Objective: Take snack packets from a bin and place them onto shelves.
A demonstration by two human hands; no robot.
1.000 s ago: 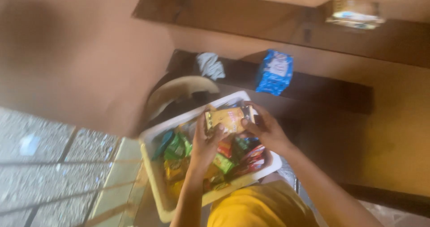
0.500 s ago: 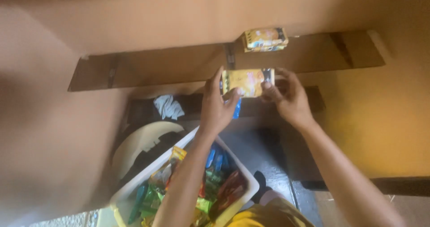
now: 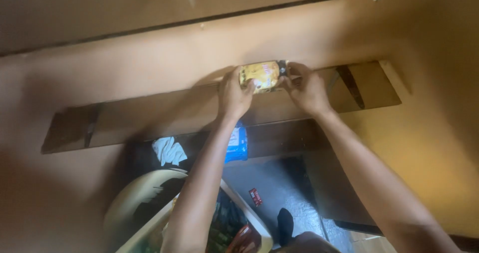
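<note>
Both my hands hold one yellow snack packet (image 3: pixel 263 75) up at the top edge of a brown wooden wall shelf (image 3: pixel 164 114). My left hand (image 3: pixel 233 94) grips the packet's left end. My right hand (image 3: pixel 305 87) grips its right end, where the packet has a dark strip. Both arms reach upward from the bottom of the view. Below my left arm a white basket (image 3: pixel 252 222) with colourful packets shows partly at the bottom.
A lower dark shelf (image 3: pixel 279 139) carries a blue packet (image 3: pixel 236 144) and a crumpled white wrapper (image 3: pixel 169 150). A pale curved object (image 3: pixel 134 198) lies at lower left. The orange wall (image 3: pixel 429 148) runs on the right, grey floor (image 3: pixel 279 188) below.
My hands lifted the yellow packet out of the basket and raised it to the upper shelf. The view tilted upward, so the basket dropped to the bottom edge.
</note>
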